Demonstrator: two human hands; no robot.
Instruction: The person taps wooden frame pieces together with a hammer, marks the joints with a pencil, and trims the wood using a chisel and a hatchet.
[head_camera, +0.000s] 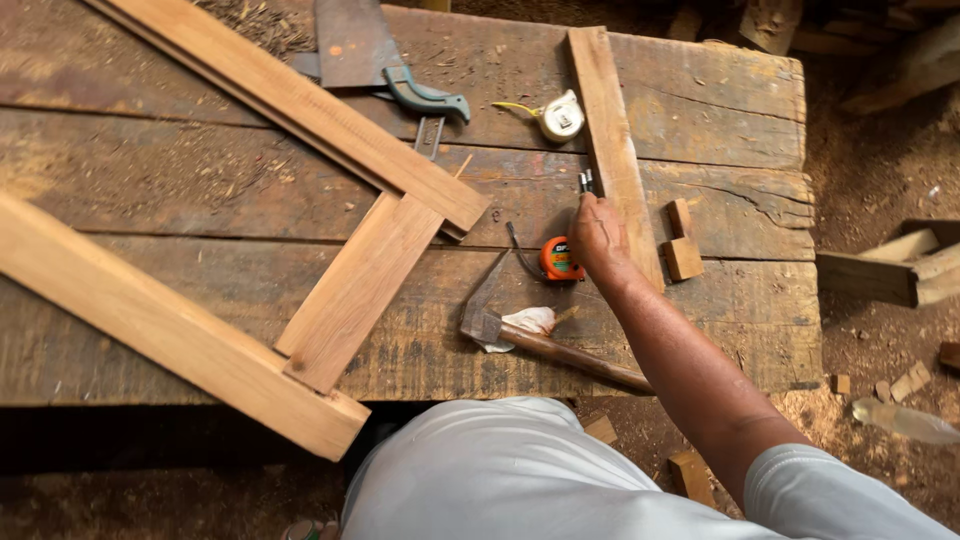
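In the head view, the right hand (598, 238) was closed around a small dark pencil-like marker (586, 181), its tip at the left edge of a narrow pale wooden strip (612, 150) lying toward one o'clock on the weathered plank workbench (200, 180). The left hand was out of sight. An orange tape measure (558, 259) lay just beside the hand at nine o'clock, and a wooden-handled hatchet (545, 340) at six. The unclamped strip could probably shift under pressure, skewing any mark.
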